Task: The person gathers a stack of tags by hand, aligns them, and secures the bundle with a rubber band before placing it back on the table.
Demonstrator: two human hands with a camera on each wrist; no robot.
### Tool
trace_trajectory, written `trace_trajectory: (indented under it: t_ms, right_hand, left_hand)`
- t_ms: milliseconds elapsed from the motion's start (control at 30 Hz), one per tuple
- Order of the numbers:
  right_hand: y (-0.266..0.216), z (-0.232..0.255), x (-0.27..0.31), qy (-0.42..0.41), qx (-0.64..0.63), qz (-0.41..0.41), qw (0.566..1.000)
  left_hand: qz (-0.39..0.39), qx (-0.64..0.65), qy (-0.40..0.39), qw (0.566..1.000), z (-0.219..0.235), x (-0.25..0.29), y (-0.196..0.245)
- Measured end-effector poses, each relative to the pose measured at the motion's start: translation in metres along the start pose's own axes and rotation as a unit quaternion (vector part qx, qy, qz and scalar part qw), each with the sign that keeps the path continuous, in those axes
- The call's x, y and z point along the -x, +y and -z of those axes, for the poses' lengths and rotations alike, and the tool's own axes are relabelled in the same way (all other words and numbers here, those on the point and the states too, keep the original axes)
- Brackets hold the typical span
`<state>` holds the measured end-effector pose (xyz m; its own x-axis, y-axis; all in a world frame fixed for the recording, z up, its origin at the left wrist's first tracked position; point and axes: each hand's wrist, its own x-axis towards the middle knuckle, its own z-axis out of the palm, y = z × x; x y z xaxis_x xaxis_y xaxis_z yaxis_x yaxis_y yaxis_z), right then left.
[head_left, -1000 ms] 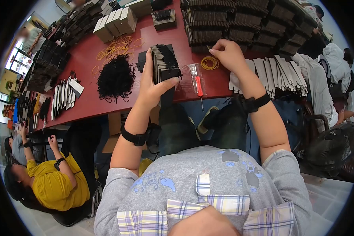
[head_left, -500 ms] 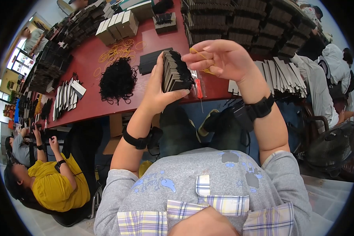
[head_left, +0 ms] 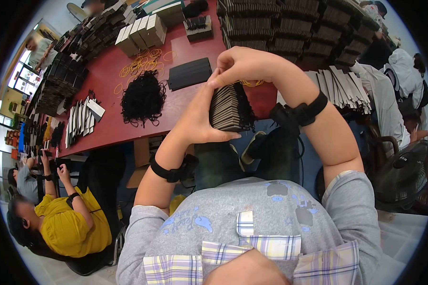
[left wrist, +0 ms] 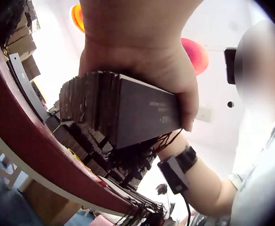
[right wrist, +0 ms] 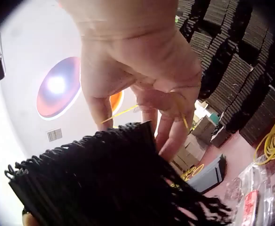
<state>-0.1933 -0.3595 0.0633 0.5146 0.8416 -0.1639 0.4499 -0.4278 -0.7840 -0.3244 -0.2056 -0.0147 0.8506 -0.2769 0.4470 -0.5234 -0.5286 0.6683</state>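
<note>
My left hand (head_left: 199, 121) grips a thick stack of dark card tags (head_left: 228, 110) with black string loops hanging from one end, held up in front of the table edge. In the left wrist view the fingers (left wrist: 175, 75) wrap over the stack (left wrist: 123, 113). My right hand (head_left: 245, 61) sits over the top of the stack, its fingertips meeting the left thumb. In the right wrist view it (right wrist: 142, 66) pinches a thin yellow rubber band (right wrist: 123, 113) stretched just above the stringed end of the stack (right wrist: 95, 179).
The red table (head_left: 107, 126) carries a heap of black strings (head_left: 142, 95), loose yellow rubber bands (head_left: 138, 59), a flat dark pile (head_left: 190, 73) and tall tag stacks (head_left: 280, 28). Fanned grey strips (head_left: 342, 85) lie right. A seated person in yellow (head_left: 71, 223) is left; a fan (head_left: 404, 175) right.
The right hand took a rubber band off the table and brought it over the stack. The left hand drew the stack off the table toward the body.
</note>
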Motion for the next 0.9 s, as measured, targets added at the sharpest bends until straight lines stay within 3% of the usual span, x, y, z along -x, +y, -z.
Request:
trace_trajectory:
  t_ms: [67, 200, 267, 367, 500, 533, 567, 667, 700, 767, 833, 900]
  right_hand:
    - [-0.005, 0.005, 0.006, -0.037, -0.001, -0.057, 0.998]
    - [0.009, 0.007, 0.006, -0.088, -0.076, -0.054, 0.992]
    - [0.014, 0.012, 0.003, -0.122, -0.109, -0.057, 0.985]
    - [0.023, 0.022, 0.011, -0.069, -0.113, 0.009, 0.991]
    - [0.022, 0.021, 0.024, 0.06, -0.072, -0.027, 0.995]
    - [0.017, 0.013, 0.031, 0.098, -0.007, -0.009, 0.995]
    - [0.018, 0.011, 0.036, 0.051, 0.012, 0.018, 0.998]
    - [0.004, 0.005, 0.063, -0.022, -0.094, 0.079, 0.992]
    - [-0.005, -0.004, 0.076, -0.036, -0.148, 0.041, 0.987]
    - [-0.005, -0.025, 0.088, -0.001, -0.006, 0.217, 0.976]
    - [-0.007, -0.052, 0.094, 0.123, 0.097, 0.345, 0.925]
    - [-0.012, -0.063, 0.101, 0.148, 0.09, 0.307, 0.936]
  left_hand:
    - [0.011, 0.064, 0.006, 0.998, 0.0, 0.001, 0.0]
    - [-0.002, 0.111, -0.001, 0.994, -0.003, -0.001, 0.004]
    - [0.029, 0.125, -0.006, 0.992, -0.004, 0.001, 0.006]
    - [0.042, 0.128, 0.02, 0.991, -0.003, 0.003, 0.003]
    - [0.068, 0.112, 0.057, 0.99, 0.004, 0.006, -0.002]
    - [0.082, 0.11, 0.059, 0.989, 0.005, 0.005, -0.001]
    - [0.096, 0.108, 0.059, 0.988, 0.006, 0.005, 0.0]
    - [0.132, 0.078, 0.064, 0.986, 0.009, 0.0, 0.006]
    - [0.143, 0.05, 0.068, 0.986, 0.009, -0.001, 0.009]
    - [0.159, 0.036, 0.081, 0.983, 0.01, -0.003, 0.009]
    - [0.168, 0.064, 0.098, 0.979, 0.012, -0.006, 0.005]
    - [0.174, 0.06, 0.103, 0.978, 0.013, -0.009, 0.008]
